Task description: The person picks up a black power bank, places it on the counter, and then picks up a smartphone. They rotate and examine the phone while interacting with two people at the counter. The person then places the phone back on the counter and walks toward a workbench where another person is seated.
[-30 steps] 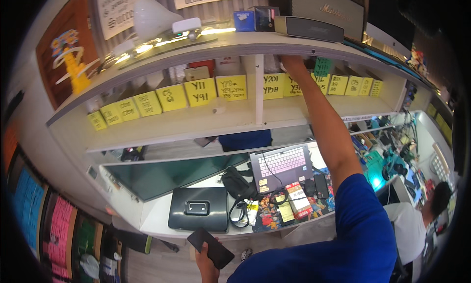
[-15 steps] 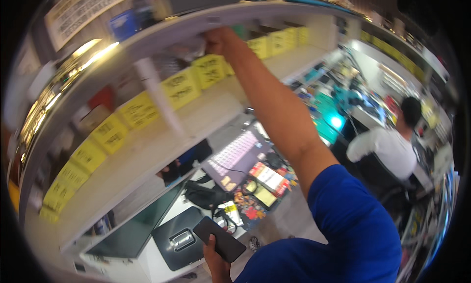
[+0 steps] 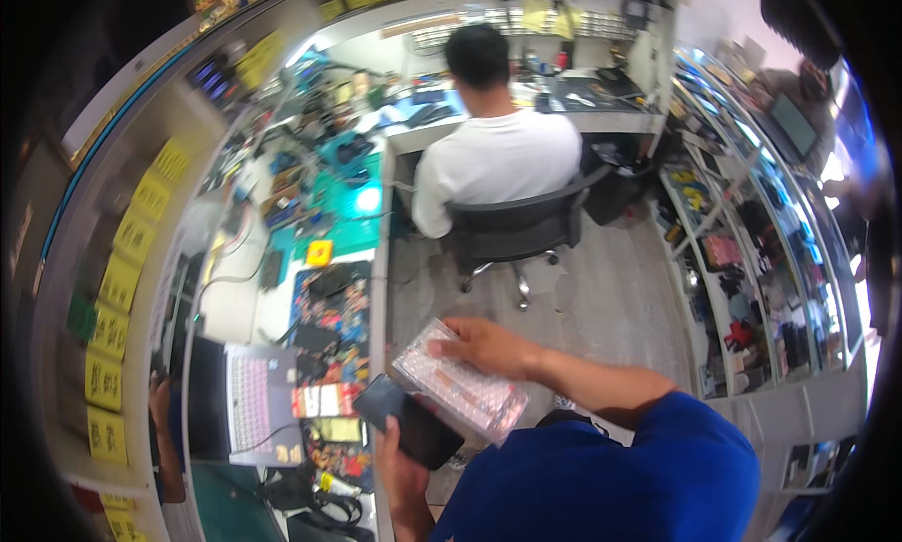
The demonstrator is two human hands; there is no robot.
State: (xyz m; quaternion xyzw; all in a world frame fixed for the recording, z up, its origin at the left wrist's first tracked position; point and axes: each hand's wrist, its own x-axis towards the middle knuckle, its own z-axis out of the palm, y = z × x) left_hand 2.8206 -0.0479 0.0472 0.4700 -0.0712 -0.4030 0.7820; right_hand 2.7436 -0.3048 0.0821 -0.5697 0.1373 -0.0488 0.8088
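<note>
My left hand (image 3: 402, 472) is closed around a black smartphone (image 3: 418, 431), its dark flat face turned up. Just beyond it, my right hand (image 3: 489, 348) grips a clear bubble-wrap pouch (image 3: 465, 392) by its upper side, thumb on top. Something flat and pinkish shows through the plastic, too unclear to name. The pouch lies close along the phone's far side; whether the two touch I cannot tell.
To the left stands a bench with an open laptop (image 3: 254, 401), a red-and-white box (image 3: 324, 401) and a green mat (image 3: 352, 218). A shelf of yellow-labelled bins (image 3: 117, 284) runs above. Ahead, a person in white (image 3: 498, 162) sits on a black chair (image 3: 517, 232). Glass shelving (image 3: 742, 251) lines the right.
My right hand has come down from the bin shelf and now holds the bubble-wrap pouch near the phone. The view has swung right; the phone stays in my left hand.
</note>
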